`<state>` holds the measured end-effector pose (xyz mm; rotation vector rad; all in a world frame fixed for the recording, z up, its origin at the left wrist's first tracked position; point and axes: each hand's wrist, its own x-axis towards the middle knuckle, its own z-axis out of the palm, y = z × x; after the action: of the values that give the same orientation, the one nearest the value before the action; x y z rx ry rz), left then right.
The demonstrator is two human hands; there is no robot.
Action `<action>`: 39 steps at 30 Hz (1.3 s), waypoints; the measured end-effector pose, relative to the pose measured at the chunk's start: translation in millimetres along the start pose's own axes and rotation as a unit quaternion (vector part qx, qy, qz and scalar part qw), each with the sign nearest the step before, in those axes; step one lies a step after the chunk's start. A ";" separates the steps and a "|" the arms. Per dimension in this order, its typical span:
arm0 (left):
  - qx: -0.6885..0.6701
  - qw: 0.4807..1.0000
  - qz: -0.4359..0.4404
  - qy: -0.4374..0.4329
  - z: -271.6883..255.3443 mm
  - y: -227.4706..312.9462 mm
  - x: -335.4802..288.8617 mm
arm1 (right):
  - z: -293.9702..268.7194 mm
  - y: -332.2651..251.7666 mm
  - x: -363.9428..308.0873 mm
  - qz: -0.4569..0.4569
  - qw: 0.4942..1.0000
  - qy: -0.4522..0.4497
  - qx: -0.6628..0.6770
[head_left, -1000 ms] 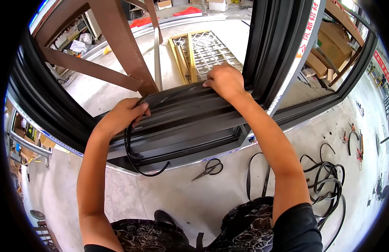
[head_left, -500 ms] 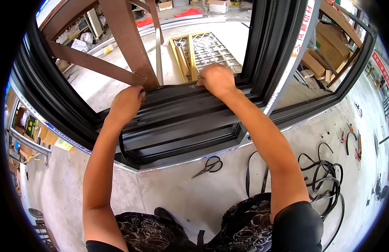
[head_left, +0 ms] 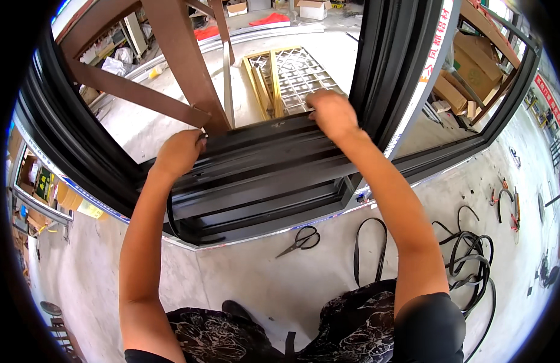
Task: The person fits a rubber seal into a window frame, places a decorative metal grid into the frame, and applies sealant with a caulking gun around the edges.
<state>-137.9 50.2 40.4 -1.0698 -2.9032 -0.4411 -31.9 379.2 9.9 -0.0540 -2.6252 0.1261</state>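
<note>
A dark metal window frame [head_left: 262, 175] with several grooves along its bottom rail stands in front of me. My left hand [head_left: 180, 152] is closed at the rail's far edge, its fingertips pinching a black rubber strip [head_left: 170, 212]. That strip hangs in a loop below the hand, over the near side of the rail. My right hand [head_left: 334, 116] is at the same far edge, near the right upright. Its fingers are curled with the thumb low at the edge; what they hold is hidden.
Black-handled scissors [head_left: 299, 242] lie on the concrete floor below the frame. A tangle of black strip [head_left: 472, 260] is at the right, with hand tools [head_left: 515, 212] beyond it. Behind the frame are brown steel beams [head_left: 186, 66] and a gold lattice panel [head_left: 304, 75].
My right hand has slid to the right along the rail's far edge, toward the upright. My left hand has stayed nearly in place, dropping slightly.
</note>
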 end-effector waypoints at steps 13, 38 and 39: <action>0.009 1.000 0.003 0.000 1.5 2.9 4.5 | -7.8 -25.8 -3.2 -0.075 0.995 0.039 -0.051; -0.193 0.979 0.003 -0.068 20.1 47.2 15.3 | 3.8 -10.0 -6.0 -0.070 0.993 0.068 -0.072; -0.190 0.979 0.007 -0.071 18.9 48.0 13.2 | 5.3 -8.4 -5.1 -0.069 0.994 0.060 -0.063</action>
<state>-115.8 98.4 36.1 -1.2035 -3.0061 -0.9892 -30.2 370.0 3.7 0.0747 -2.5036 -0.0873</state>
